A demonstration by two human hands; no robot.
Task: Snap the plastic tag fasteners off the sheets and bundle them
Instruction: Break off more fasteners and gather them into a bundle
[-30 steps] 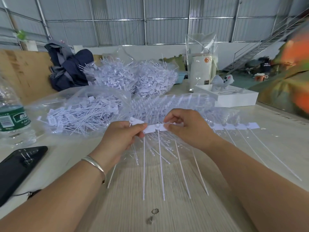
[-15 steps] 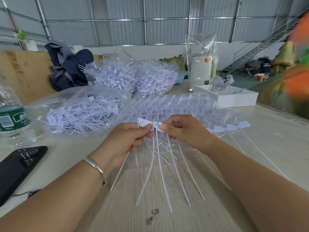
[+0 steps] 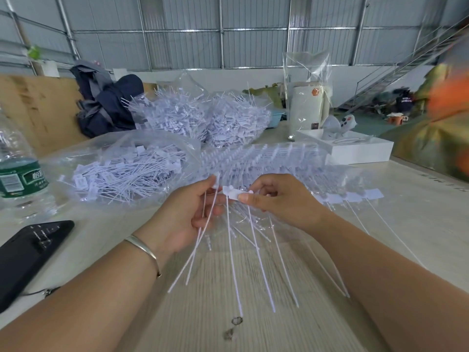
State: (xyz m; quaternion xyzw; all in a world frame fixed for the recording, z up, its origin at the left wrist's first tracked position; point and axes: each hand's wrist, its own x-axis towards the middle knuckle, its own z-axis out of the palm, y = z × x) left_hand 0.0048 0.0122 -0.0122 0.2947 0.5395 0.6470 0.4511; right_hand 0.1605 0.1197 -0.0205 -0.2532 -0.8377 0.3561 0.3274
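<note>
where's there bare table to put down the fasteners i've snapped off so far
The widest bare wood lies close in front, between your forearms under the dangling strip. A second patch lies right of the right hand, below the white box. The left is crowded: phone, water bottle and bag of loose fasteners. Full bags fill the back.

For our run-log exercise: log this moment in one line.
left hand: holds snapped-off fasteners | right hand: pinches sheet | step: snapping

Corrugated metal walls, steel staircase, pale wooden table.
</note>
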